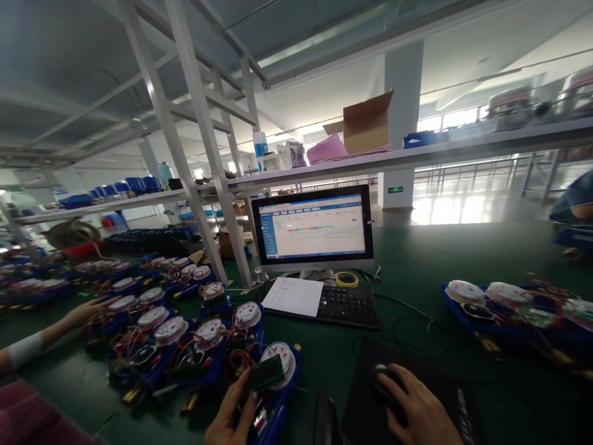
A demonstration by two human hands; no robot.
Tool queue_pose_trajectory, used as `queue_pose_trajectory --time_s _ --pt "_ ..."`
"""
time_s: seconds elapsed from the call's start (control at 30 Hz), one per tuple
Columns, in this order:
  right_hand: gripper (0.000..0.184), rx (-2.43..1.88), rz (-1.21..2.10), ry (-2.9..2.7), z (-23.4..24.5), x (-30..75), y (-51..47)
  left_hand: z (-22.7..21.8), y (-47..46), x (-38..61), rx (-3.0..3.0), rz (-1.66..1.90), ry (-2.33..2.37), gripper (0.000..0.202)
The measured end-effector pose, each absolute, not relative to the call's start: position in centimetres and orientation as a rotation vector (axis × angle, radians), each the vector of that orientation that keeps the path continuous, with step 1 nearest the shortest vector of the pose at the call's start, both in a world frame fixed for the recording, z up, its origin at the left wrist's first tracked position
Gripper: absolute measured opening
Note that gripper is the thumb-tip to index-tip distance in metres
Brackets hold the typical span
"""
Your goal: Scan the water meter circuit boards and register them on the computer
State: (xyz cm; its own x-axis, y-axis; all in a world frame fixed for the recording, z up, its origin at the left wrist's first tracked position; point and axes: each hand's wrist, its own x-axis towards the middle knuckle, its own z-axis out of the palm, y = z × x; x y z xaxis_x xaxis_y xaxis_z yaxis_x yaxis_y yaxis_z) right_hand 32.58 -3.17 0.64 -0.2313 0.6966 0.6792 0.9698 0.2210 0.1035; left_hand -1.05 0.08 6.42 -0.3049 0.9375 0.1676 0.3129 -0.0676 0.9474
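Low in the middle, my left hand pinches a small dark green circuit board between thumb and fingers. The board is tilted over a blue housing that carries a round white disc and thin coloured wires. My right hand curls over a black computer mouse, resting on a black mouse pad. Between the two hands stands a black upright object, its kind unclear. Ahead are a lit monitor and a black keyboard.
Several wired blue housings crowd the left; more lie at right. A co-worker's hand reaches in at left. Paper covers part of the keyboard, near yellow tape. Metal posts and a shelf rise behind.
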Motion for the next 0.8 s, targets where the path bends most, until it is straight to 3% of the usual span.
queue_pose_trajectory --time_s 0.2,0.4,0.8 --pt "0.045 -1.503 -0.734 -2.027 0.3 32.6 -3.1 6.3 0.1 -1.7 1.280 1.429 1.492 0.053" --pt "0.043 -1.461 -0.720 -2.045 0.1 32.7 -2.9 6.6 0.1 -2.2 1.303 1.318 1.430 0.064" --pt "0.039 -1.451 -0.631 -2.079 0.1 32.7 -2.7 7.0 0.1 -1.8 1.255 1.408 1.340 0.051"
